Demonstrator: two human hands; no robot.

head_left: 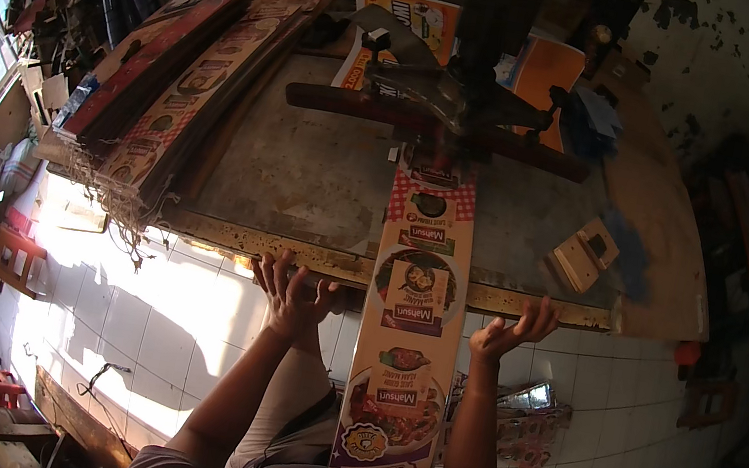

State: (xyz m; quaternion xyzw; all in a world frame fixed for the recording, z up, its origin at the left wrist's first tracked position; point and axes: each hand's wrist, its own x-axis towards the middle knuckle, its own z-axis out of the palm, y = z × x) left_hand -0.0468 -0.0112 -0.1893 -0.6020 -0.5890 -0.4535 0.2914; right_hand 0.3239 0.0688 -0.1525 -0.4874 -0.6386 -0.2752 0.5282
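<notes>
A long printed strip [409, 350] of brown packaging, with food pictures and a red check band, runs from under a dark machine [458, 99] over the table's front edge towards my body. Left of the strip, my left hand [291, 298] is at the table edge, open with its fingers spread upward. On the other side my right hand [515, 329] is raised at the same edge, open, its fingers stretched out. Neither hand touches the strip. Whether the fingertips rest on the table edge, I cannot tell. The strip's far end is hidden beneath the machine's dark red crossbar [318, 98].
Stacked long printed strips [170, 113] with frayed ends lie on the table's left. A small wooden block [582, 255] sits at the right of the worn tabletop [304, 181]. Orange printed sheets [545, 72] lie behind the machine. Shiny printed packaging [526, 426] is on the tiled floor.
</notes>
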